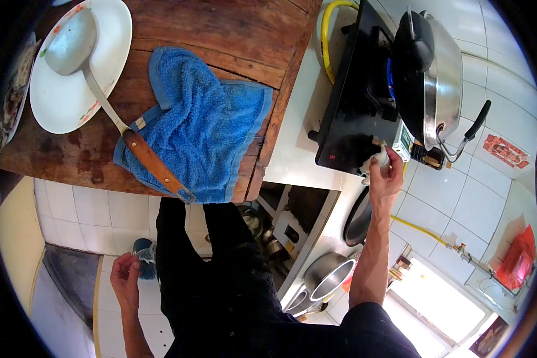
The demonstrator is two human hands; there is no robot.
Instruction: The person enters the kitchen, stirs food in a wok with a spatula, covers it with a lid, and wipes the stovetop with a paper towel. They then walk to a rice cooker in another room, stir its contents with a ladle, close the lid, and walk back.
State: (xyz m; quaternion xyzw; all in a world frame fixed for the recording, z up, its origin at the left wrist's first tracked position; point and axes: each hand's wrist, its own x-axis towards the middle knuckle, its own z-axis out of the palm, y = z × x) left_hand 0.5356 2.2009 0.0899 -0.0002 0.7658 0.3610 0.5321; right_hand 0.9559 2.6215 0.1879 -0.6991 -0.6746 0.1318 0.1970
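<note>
I had the right hand grasping one pale wad at the single stove's near edge; I couldn't tell whether the half-curled left hand held anything. One ladle, one towel lay left.

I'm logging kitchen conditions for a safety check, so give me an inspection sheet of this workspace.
Surface: wooden table, worn and stained.
Things in use: pale cloth, it seems, crumpled, by the corner of the black stove.
Clutter: ladle, its bowl on the white plate, its handle on the blue towel.
Hands: right hand grips the pale cloth; left hand is low, fingers curled, any hold unclear.
Cables: nothing seen; a yellow hose lies beside the stove.
Surroundings: steel pan, blue flame, tiled wall.
</note>
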